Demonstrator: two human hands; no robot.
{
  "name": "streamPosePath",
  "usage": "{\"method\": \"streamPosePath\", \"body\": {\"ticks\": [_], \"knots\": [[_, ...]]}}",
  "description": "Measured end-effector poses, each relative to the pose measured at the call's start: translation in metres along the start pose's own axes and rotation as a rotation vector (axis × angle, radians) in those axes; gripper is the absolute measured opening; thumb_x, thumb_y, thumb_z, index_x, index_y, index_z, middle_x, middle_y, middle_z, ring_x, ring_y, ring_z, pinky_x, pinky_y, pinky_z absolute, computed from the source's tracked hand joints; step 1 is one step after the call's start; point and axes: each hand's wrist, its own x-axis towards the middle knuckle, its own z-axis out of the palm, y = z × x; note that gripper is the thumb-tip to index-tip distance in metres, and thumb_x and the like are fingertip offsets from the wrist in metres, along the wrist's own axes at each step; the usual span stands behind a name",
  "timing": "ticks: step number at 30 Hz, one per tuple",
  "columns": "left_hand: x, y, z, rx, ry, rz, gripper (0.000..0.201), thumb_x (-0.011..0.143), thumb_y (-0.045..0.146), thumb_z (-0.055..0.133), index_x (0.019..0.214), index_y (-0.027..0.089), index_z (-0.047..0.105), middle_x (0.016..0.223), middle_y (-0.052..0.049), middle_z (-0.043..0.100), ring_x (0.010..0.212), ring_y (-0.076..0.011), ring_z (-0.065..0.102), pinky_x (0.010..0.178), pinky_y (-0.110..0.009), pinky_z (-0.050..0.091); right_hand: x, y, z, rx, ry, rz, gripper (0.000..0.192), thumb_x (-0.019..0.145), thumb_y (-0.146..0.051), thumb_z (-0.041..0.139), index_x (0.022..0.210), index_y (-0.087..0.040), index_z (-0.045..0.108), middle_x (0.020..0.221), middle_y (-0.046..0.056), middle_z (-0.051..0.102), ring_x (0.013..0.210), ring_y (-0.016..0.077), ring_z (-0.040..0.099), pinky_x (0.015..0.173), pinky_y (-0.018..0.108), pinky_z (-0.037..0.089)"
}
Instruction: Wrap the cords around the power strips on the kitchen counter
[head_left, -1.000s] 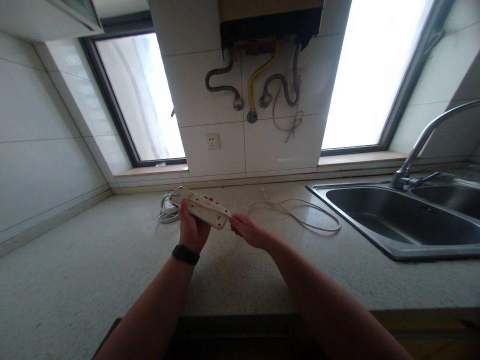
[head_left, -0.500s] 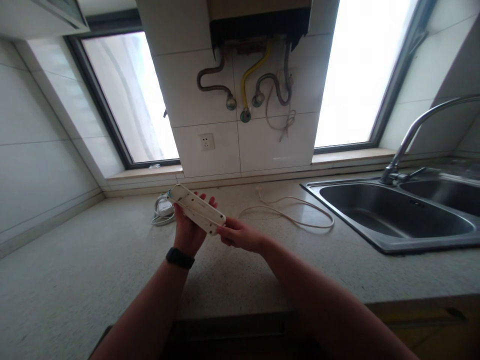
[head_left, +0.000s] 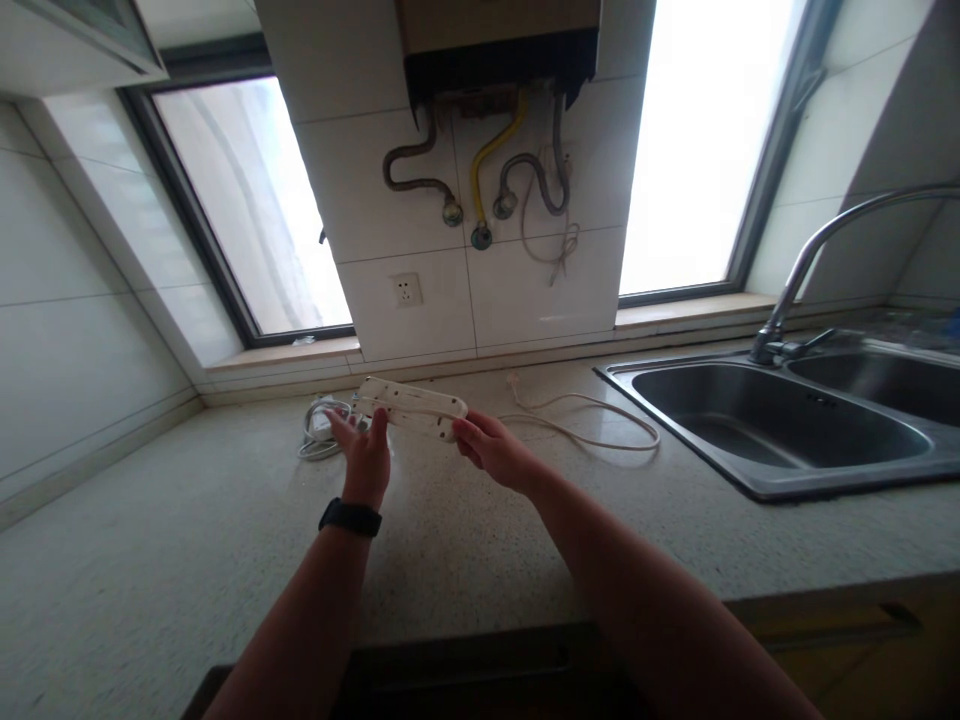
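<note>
A long white power strip (head_left: 409,405) is held up over the countertop, with small dark holes on the face turned toward me. My right hand (head_left: 491,450) pinches its right end between thumb and fingers. Around the strip's left end, my left hand (head_left: 365,455) has its fingers spread. Its thumb lies at the strip's lower edge; whether it touches is hard to tell. Just behind that hand lies a coiled white cable with a white block (head_left: 319,428). A white cord (head_left: 585,440) loops over the counter to the right of the strip, with a plug at its far end.
The speckled countertop (head_left: 187,540) runs up to a tiled wall. On the right is a steel double sink (head_left: 772,420) with a tall curved faucet (head_left: 806,245). A wall socket (head_left: 406,290) sits below the hoses (head_left: 409,165) of a wall-mounted appliance.
The power strip has turned closer to level and shifted slightly right. My left hand has loosened from beneath it and spread its fingers. My right hand keeps its grip. The view has shifted slightly.
</note>
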Motion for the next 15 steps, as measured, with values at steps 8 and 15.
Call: {"method": "streamPosePath", "body": {"ticks": [8, 15], "knots": [[-0.002, 0.031, -0.004, 0.209, -0.451, 0.295, 0.091, 0.043, 0.013, 0.092, 0.129, 0.024, 0.062, 0.133, -0.011, 0.058, 0.139, -0.0338, 0.038, 0.123, -0.043, 0.0, -0.006, -0.012, -0.02, -0.145, -0.088, -0.013, 0.041, 0.092, -0.056, 0.052, 0.084, -0.016, 0.051, 0.065, -0.002, 0.041, 0.056, 0.0089, 0.034, 0.049, 0.023, 0.025], [-0.017, 0.023, -0.001, 0.518, -0.703, 0.343, 0.053, 0.072, 0.018, 0.068, 0.124, 0.022, 0.06, 0.11, -0.008, 0.064, 0.096, -0.0254, 0.06, 0.088, -0.038, 0.046, -0.007, -0.022, -0.021, 0.056, -0.109, 0.015, 0.056, 0.089, -0.067, 0.049, 0.075, -0.013, 0.056, 0.052, -0.006, 0.031, 0.044, 0.0058, 0.022, 0.04, 0.022, 0.014]]}}
